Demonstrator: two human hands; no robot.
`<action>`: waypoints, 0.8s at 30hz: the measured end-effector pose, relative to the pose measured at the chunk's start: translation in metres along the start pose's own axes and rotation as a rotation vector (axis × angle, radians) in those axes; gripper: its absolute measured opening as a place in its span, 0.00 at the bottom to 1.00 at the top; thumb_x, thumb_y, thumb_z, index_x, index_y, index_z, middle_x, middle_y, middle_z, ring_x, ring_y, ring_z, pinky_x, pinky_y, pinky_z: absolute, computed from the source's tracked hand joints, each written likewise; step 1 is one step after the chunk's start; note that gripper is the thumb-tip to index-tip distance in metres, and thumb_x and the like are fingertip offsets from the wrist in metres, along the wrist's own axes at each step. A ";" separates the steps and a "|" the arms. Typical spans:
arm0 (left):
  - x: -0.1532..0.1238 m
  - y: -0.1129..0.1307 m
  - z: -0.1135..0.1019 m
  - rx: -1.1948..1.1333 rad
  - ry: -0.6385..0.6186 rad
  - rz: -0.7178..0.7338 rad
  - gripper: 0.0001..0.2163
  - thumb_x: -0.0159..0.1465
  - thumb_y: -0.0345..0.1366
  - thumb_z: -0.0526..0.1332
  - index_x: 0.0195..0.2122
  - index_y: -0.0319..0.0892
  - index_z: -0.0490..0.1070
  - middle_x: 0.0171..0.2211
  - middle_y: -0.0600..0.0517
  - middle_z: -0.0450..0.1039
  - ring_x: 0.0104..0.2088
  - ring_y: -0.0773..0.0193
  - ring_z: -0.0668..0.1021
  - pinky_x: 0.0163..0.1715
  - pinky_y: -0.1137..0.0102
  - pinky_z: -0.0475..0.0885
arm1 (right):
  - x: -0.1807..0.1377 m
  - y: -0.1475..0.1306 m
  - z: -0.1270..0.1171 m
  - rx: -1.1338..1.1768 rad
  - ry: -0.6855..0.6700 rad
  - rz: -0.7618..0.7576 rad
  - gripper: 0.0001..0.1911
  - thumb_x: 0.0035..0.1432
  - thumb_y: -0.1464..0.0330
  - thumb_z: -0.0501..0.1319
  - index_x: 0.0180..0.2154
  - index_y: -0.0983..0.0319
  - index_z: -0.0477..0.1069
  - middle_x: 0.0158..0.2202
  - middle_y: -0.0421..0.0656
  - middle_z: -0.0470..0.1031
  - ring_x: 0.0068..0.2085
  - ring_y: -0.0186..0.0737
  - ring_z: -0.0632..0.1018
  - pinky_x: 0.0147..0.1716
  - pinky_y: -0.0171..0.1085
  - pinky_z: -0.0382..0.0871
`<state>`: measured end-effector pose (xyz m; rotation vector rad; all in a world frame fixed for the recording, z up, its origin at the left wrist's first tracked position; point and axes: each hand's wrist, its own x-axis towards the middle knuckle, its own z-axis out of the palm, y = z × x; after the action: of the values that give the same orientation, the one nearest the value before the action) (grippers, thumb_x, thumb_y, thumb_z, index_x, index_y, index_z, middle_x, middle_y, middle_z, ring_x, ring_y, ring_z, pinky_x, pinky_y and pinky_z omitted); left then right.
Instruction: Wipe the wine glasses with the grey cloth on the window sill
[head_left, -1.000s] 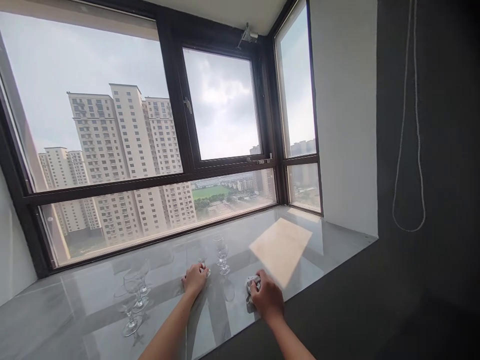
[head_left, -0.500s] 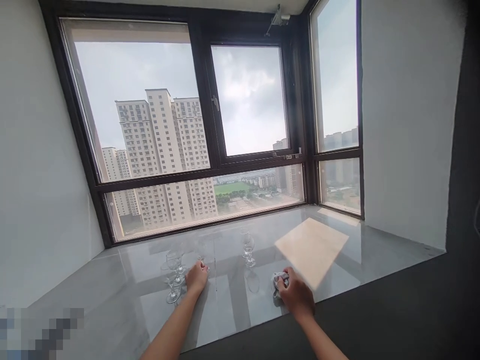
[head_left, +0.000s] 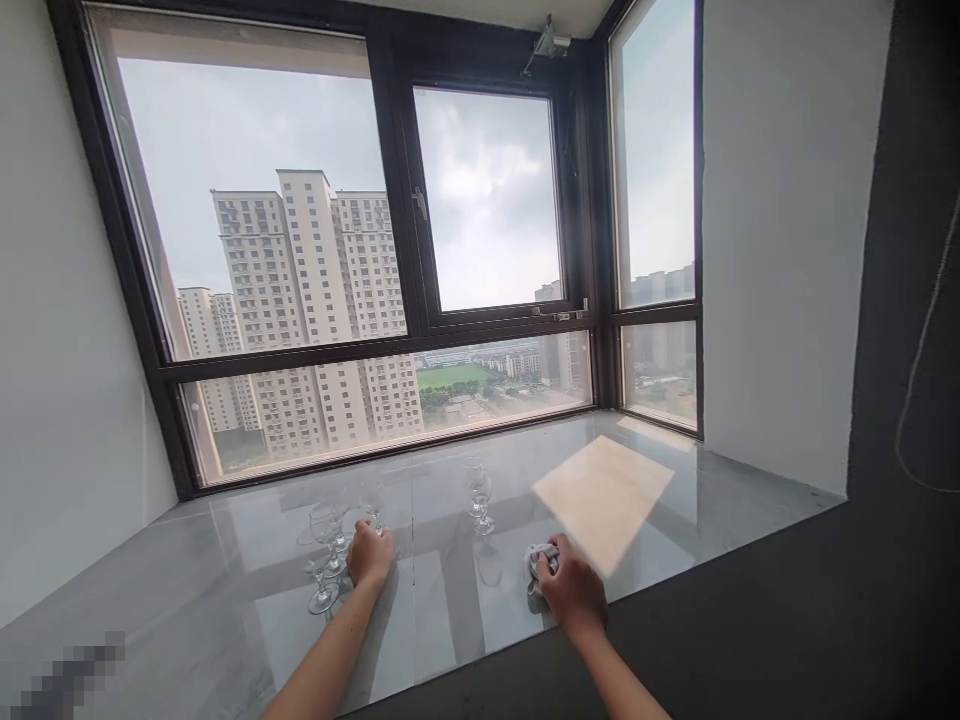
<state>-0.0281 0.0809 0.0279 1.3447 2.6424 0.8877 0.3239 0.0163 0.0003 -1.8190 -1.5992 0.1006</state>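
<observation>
My left hand (head_left: 369, 553) rests on the glossy grey sill (head_left: 225, 590), fingers curled around the foot of a small clear stemmed glass (head_left: 371, 505). Just left of it stand two more stemmed glasses (head_left: 325, 555). A further clear glass (head_left: 478, 497) stands upright between my hands, a little farther back. My right hand (head_left: 571, 593) is closed on a crumpled grey-white cloth (head_left: 538, 562) that lies on the sill near its front edge.
A large dark-framed window (head_left: 390, 250) runs along the back of the sill, with tower blocks outside. White walls close both ends. A pale tan patch (head_left: 604, 495) lies on the sill at right. A bead cord (head_left: 926, 340) hangs at far right.
My left hand slid left along the sill toward the pair of glasses. My right hand stayed on the cloth. The view turned left, bringing the left wall into view.
</observation>
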 end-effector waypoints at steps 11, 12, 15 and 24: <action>-0.092 0.048 0.022 -0.134 -0.223 0.617 0.15 0.64 0.31 0.56 0.51 0.44 0.72 0.58 0.46 0.75 0.58 0.60 0.76 0.58 0.68 0.65 | 0.003 0.003 0.007 0.017 0.043 -0.013 0.10 0.64 0.67 0.55 0.45 0.59 0.71 0.40 0.45 0.81 0.41 0.43 0.81 0.36 0.35 0.63; -0.098 0.062 0.028 -0.145 -0.257 0.686 0.15 0.63 0.32 0.58 0.50 0.45 0.74 0.61 0.46 0.72 0.61 0.59 0.73 0.61 0.66 0.63 | 0.003 0.003 0.007 0.021 0.045 -0.013 0.10 0.64 0.67 0.55 0.45 0.59 0.71 0.40 0.45 0.81 0.42 0.43 0.81 0.36 0.35 0.63; -0.107 0.100 0.045 -0.089 -0.338 0.722 0.13 0.60 0.36 0.62 0.45 0.48 0.79 0.70 0.50 0.61 0.70 0.53 0.61 0.70 0.58 0.52 | 0.004 0.003 0.008 0.039 0.056 -0.015 0.10 0.64 0.67 0.55 0.45 0.59 0.71 0.40 0.45 0.81 0.42 0.43 0.81 0.36 0.35 0.63; -0.103 0.123 0.059 0.054 -0.418 0.684 0.26 0.63 0.40 0.58 0.64 0.46 0.68 0.69 0.45 0.62 0.68 0.51 0.65 0.68 0.53 0.53 | 0.003 0.002 0.007 0.037 0.048 -0.014 0.08 0.65 0.67 0.55 0.43 0.58 0.70 0.39 0.44 0.81 0.41 0.41 0.81 0.36 0.35 0.63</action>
<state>0.1426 0.0868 0.0200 2.2111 1.9161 0.4791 0.3227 0.0220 -0.0046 -1.7693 -1.5663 0.0788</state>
